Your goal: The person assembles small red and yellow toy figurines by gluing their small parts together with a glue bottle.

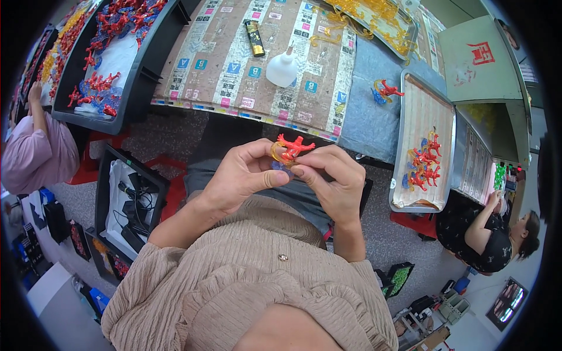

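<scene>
Held up in front of my body is a small red plastic figure [295,146] with its arms spread, a clear yellow curved piece [275,153] beside it and a blue part below. My left hand [249,175] pinches it from the left, thumb and fingers at its lower side. From the right, my right hand [332,178] grips it with thumb and forefinger. Fingertips partly cover the yellow and blue parts, so how they join cannot be seen. A similar red and blue figure [387,90] lies on the blue cloth.
The table bears a white squeeze bottle [282,69] and a lighter [254,38]. On the right, a metal tray [414,105] holds several figures; a black bin [137,76] of red and blue parts stands left. Yellow parts [374,20] fill a far tray. Other people sit on both sides.
</scene>
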`<state>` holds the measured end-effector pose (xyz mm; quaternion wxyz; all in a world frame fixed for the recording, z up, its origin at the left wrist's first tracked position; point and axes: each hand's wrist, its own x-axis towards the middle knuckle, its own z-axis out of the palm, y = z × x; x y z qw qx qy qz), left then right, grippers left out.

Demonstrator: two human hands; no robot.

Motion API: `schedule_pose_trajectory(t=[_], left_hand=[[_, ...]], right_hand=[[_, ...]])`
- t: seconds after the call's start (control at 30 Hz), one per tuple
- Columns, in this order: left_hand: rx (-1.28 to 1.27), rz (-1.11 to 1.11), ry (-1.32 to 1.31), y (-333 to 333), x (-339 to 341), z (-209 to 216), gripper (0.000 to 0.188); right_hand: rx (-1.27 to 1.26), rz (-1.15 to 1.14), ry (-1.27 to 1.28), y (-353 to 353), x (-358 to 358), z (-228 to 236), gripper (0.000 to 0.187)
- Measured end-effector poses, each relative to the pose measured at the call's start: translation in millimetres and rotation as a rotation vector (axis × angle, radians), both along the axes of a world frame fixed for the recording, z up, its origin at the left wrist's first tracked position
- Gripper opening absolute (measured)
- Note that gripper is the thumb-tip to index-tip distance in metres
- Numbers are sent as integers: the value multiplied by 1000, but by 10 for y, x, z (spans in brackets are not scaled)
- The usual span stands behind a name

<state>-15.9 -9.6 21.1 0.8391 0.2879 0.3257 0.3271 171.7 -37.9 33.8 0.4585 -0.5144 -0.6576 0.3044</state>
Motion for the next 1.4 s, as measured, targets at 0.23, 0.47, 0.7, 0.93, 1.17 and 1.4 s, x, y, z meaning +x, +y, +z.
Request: schedule_pose_trajectory(t=[0.23,0.47,0.7,0.93,1.17,1.4], left_hand=[[-5,0,-7,-21,-12,-2,34],[51,-12,24,-36,-37,-50,43],[103,11,46,-49,-13,-56,35],[320,-2,107,-40,-5,-37,27],[476,115,208,-72,76,-48,15],[989,198,672,-33,29,-51,17]], right_hand=[[227,-28,-93,-1,-71,-138,16],[387,-34,-74,3,-107,-269,18],[345,-3,-100,-4,-69,-235,15],[201,-30,10,-58,-74,-205,15],[233,-71,44,-89,-145,-279,16],[85,-72,-7,-96,-168,-209,16]])
